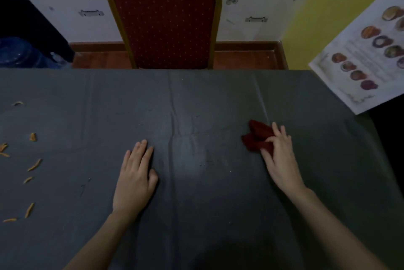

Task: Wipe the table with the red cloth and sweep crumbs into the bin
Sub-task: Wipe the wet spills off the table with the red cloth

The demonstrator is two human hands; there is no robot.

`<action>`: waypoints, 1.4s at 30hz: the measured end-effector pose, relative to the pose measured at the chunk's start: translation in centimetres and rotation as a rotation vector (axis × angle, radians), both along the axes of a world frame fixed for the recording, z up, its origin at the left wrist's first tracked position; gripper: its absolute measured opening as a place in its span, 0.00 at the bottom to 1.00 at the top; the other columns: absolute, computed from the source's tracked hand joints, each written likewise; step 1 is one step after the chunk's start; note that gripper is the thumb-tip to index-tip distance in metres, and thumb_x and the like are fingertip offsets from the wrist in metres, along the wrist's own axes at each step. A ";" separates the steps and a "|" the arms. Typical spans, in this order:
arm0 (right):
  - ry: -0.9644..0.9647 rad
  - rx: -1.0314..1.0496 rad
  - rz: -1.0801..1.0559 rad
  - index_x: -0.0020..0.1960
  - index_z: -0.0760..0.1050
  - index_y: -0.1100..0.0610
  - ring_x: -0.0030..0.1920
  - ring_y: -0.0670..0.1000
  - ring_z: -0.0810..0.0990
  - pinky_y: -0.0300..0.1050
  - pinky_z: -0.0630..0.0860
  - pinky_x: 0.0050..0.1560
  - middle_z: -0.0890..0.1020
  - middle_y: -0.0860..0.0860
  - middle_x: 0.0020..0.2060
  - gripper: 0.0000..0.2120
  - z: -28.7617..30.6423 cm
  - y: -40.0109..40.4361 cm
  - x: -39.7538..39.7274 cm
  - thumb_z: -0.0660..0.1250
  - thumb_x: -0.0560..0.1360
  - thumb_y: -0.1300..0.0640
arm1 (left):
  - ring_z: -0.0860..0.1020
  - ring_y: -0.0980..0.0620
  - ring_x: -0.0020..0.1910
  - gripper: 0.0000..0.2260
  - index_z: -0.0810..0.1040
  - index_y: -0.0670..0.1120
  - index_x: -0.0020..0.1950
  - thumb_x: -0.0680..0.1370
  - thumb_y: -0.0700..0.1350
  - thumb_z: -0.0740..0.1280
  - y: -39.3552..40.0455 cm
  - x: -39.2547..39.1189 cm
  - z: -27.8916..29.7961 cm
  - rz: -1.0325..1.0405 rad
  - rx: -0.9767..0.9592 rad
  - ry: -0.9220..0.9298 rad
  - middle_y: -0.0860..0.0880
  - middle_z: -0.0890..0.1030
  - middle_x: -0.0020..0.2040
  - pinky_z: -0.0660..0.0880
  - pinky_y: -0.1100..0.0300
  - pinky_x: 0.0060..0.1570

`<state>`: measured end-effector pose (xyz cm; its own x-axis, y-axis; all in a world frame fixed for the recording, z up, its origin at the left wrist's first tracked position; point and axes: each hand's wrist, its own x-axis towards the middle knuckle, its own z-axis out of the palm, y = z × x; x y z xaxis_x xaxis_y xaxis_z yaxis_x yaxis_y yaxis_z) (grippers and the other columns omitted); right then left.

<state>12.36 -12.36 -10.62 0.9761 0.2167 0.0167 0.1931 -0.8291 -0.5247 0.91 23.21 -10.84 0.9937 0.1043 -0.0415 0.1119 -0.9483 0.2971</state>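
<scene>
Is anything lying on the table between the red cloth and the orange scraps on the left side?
Only the left hand, resting flat on the dark grey tablecloth, lies between the crumpled red cloth pinched by the right hand and the orange scraps. No bin is in view.

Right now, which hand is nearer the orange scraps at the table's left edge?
Left. The left hand lies flat on the table, right of the orange scraps and apart from them. The right hand is farther right, gripping the red cloth.
</scene>
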 end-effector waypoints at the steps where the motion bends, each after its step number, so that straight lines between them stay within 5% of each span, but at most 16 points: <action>1: 0.006 0.009 -0.002 0.52 0.71 0.58 0.76 0.61 0.53 0.61 0.51 0.74 0.60 0.59 0.75 0.06 0.0 1.7 -0.1 0.64 0.77 0.57 | 0.56 0.47 0.77 0.25 0.65 0.39 0.73 0.76 0.44 0.53 0.0 0.0 0.1 0.002 0.000 0.008 0.43 0.61 0.77 0.51 0.49 0.76; 6: 0.005 0.002 0.130 0.50 0.72 0.58 0.77 0.59 0.48 0.60 0.49 0.75 0.57 0.60 0.76 0.28 0.0 10.4 -1.9 0.63 0.69 0.32 | 0.58 0.46 0.76 0.26 0.67 0.39 0.72 0.75 0.46 0.53 0.3 -0.3 -0.3 -0.002 -0.021 -0.004 0.45 0.61 0.76 0.49 0.51 0.76; 13: -0.076 -0.218 0.167 0.42 0.75 0.62 0.69 0.62 0.69 0.62 0.66 0.68 0.75 0.62 0.65 0.15 0.7 4.6 2.6 0.74 0.70 0.52 | 0.58 0.45 0.76 0.26 0.68 0.38 0.71 0.75 0.46 0.54 0.2 0.3 -0.3 -0.010 -0.050 -0.030 0.42 0.62 0.76 0.50 0.51 0.76; 17: 0.015 -0.254 -0.116 0.47 0.72 0.61 0.74 0.59 0.61 0.56 0.58 0.74 0.67 0.61 0.72 0.12 1.6 -2.2 4.4 0.66 0.76 0.51 | 0.56 0.48 0.77 0.26 0.67 0.40 0.72 0.75 0.47 0.53 0.1 0.4 -0.2 0.002 -0.035 0.004 0.44 0.61 0.77 0.50 0.50 0.76; 20: 0.009 -0.174 -0.121 0.41 0.68 0.59 0.76 0.55 0.58 0.54 0.56 0.75 0.64 0.58 0.74 0.14 1.6 -0.8 3.5 0.61 0.78 0.49 | 0.55 0.49 0.77 0.26 0.66 0.41 0.73 0.76 0.46 0.54 0.1 0.4 -0.1 0.005 -0.027 0.020 0.46 0.59 0.77 0.51 0.49 0.76; 24: -0.085 -0.033 0.044 0.39 0.69 0.59 0.75 0.56 0.58 0.56 0.55 0.74 0.66 0.59 0.72 0.15 0.3 8.1 -1.2 0.61 0.79 0.50 | 0.54 0.49 0.77 0.25 0.65 0.41 0.73 0.76 0.45 0.55 0.3 0.2 0.1 0.001 -0.036 0.035 0.45 0.59 0.77 0.50 0.50 0.76; 27: -0.140 -0.046 0.386 0.41 0.73 0.59 0.75 0.57 0.61 0.56 0.59 0.73 0.67 0.58 0.72 0.14 -0.3 14.4 -4.6 0.62 0.78 0.50 | 0.56 0.49 0.77 0.24 0.66 0.41 0.73 0.77 0.46 0.56 0.9 0.3 0.3 -0.032 -0.082 0.039 0.44 0.60 0.77 0.49 0.51 0.76; 31: -0.161 -0.196 0.592 0.46 0.77 0.61 0.73 0.56 0.64 0.58 0.65 0.69 0.69 0.58 0.71 0.12 -0.4 12.4 -3.0 0.64 0.76 0.52 | 0.59 0.48 0.75 0.22 0.69 0.41 0.70 0.77 0.46 0.56 4.1 0.7 0.9 -0.143 -0.060 0.039 0.43 0.65 0.75 0.52 0.50 0.76; 37: -0.090 -0.332 0.069 0.38 0.70 0.63 0.73 0.63 0.63 0.61 0.60 0.72 0.69 0.64 0.70 0.18 1.5 2.2 2.0 0.59 0.78 0.49 | 0.59 0.44 0.76 0.24 0.68 0.39 0.70 0.78 0.50 0.53 12.9 3.0 0.9 0.069 0.012 0.042 0.42 0.63 0.75 0.50 0.48 0.76; 42: -0.007 -0.115 -0.388 0.40 0.69 0.63 0.74 0.66 0.55 0.64 0.52 0.73 0.65 0.64 0.72 0.15 0.1 9.9 2.2 0.60 0.78 0.52 | 0.57 0.46 0.77 0.25 0.66 0.41 0.72 0.79 0.53 0.53 14.9 3.0 0.2 0.057 0.034 0.023 0.43 0.61 0.77 0.51 0.47 0.76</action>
<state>14.58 -2.48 -10.47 0.9857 -0.1673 0.0208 -0.1428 -0.8942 -0.4242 3.91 38.15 -10.69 0.9849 0.1627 -0.0600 0.1728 -0.9495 0.2619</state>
